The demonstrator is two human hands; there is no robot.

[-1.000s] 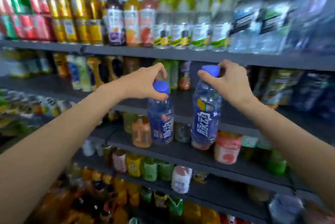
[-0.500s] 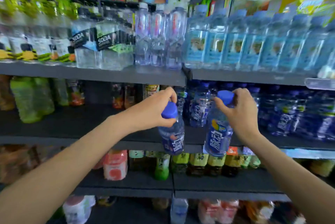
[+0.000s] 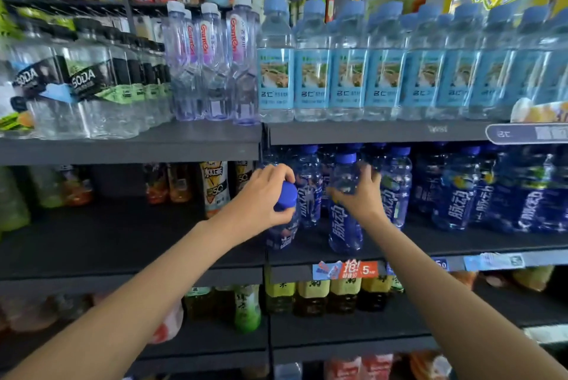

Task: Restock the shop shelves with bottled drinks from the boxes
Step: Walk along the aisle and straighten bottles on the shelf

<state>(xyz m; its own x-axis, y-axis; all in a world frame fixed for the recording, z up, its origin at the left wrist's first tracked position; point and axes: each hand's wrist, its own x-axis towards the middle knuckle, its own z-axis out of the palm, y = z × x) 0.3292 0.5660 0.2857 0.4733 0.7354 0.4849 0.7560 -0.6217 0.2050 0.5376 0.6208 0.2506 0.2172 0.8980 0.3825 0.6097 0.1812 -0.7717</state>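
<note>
Left hand (image 3: 261,195) curled over the cap of one blue bottle (image 3: 284,226); right hand (image 3: 359,198) wrapped round another bottle (image 3: 344,226). Both upright on the middle shelf (image 3: 461,244), left of matching blue bottles (image 3: 461,195).

The middle shelf (image 3: 129,244) is dark grey and matt, smooth like painted metal. On it, the blue bottle (image 3: 344,226) under the right hand (image 3: 358,198) is clear glossy plastic with a shiny printed film label and a smooth matt blue cap. Above that shelf, the water bottles (image 3: 312,72) are transparent plastic catching highlights, with pale blue film labels. Along the shelf's front edge, the price tag (image 3: 347,269) looks like glossy printed paper.
</note>
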